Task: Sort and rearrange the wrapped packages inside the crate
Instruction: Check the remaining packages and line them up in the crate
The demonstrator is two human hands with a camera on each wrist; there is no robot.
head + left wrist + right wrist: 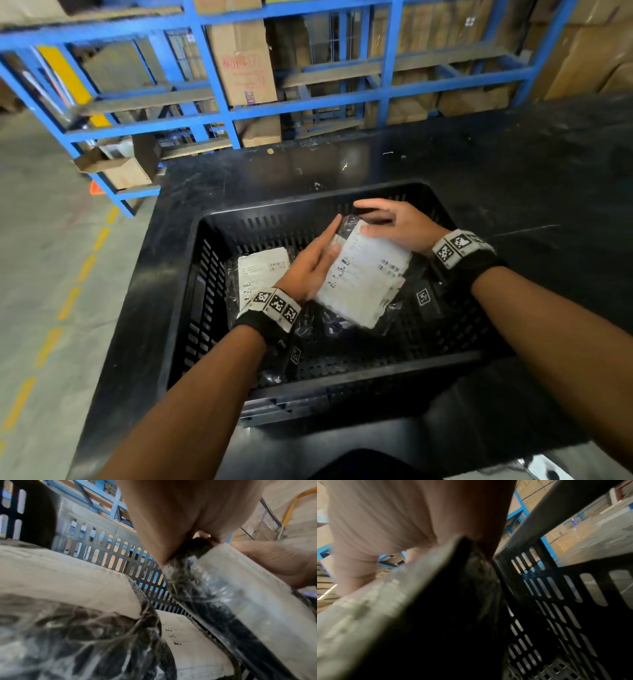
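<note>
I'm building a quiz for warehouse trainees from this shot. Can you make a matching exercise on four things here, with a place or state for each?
Things:
1. held package
2. second package
3. black crate
4. blue rack

Places or states:
A. stands behind the table, loaded with cardboard boxes
B. lies at the crate's left side
C. tilted, between both hands
D. sits on the dark table

Pairs: 1-C, 2-B, 3-D, 4-A

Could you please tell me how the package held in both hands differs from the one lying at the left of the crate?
The held package is lifted and tilted, while the lying package rests flat in the crate. The left hand and right hand touch the held package; nothing grips the lying package, though the left wrist partly covers it. Both are clear-wrapped dark goods with white printed labels.
</note>
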